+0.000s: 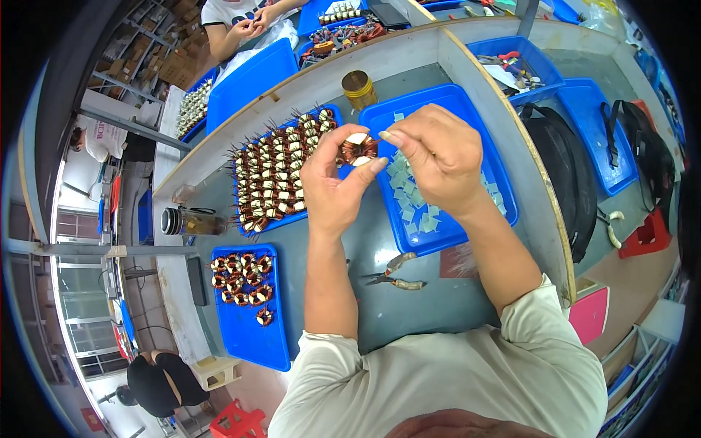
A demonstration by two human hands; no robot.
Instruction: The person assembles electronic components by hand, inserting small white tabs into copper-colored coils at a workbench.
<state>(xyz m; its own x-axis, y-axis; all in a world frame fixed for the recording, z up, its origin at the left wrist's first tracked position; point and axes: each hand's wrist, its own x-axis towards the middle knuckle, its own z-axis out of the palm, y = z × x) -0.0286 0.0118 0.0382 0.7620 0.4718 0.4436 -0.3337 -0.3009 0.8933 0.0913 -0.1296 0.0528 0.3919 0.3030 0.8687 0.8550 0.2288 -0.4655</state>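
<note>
My left hand (332,179) grips a toroidal coil (358,149), a ring wound with copper wire with whitish patches at its top and bottom, between thumb and fingers. Close by on the right, my right hand (442,157) is closed in a pinch, its fingertips at the coil's edge; what they hold, if anything, is too small to make out. Below my right hand lies a blue tray (456,102) of small pale greenish square pieces (409,191). To the left, a second blue tray (298,217) carries rows of similar coils (270,171).
Nearer on the left, a blue tray (252,339) holds several more coils. Cutters (398,279) lie on the bench by my body. A yellow-brown tin (358,89) stands at the back, a jar (191,221) lies at left. Wooden partitions (504,102) border the bench; another person works beyond.
</note>
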